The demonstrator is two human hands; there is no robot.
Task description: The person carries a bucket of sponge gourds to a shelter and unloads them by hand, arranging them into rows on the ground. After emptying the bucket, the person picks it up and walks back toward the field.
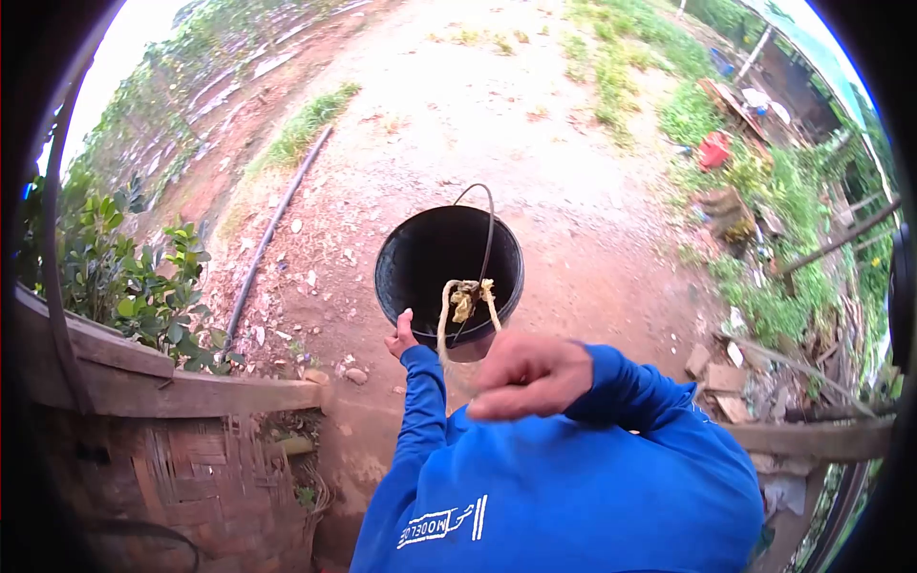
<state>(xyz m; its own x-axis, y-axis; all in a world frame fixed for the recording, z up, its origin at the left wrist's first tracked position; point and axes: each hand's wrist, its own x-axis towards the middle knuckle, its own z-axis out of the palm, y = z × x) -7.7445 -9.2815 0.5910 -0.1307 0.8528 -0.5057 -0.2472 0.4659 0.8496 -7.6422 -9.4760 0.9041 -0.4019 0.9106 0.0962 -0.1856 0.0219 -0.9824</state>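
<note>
A black bucket (392, 286) is in front of me, its dark mouth facing up toward me. The inside is too dark to make out. My left hand (403, 336) grips the near-left rim with its fingers on the edge. A thin wire handle (492, 224) arches over the mouth, and a pale yellow rope (442, 320) is knotted around it. My right hand (535, 374) is closed, just to the near right of the bucket. The rope's strands run toward this hand and one passes behind it; the grip itself is partly hidden.
A wooden rail (229, 396) with a woven bamboo panel (191, 477) stands at left, beside leafy bushes (143, 277). A dark pipe (277, 234) lies along the dirt ground (564, 248). Bricks (726, 377), a wooden rail (812, 439) and a red container (714, 150) are at right.
</note>
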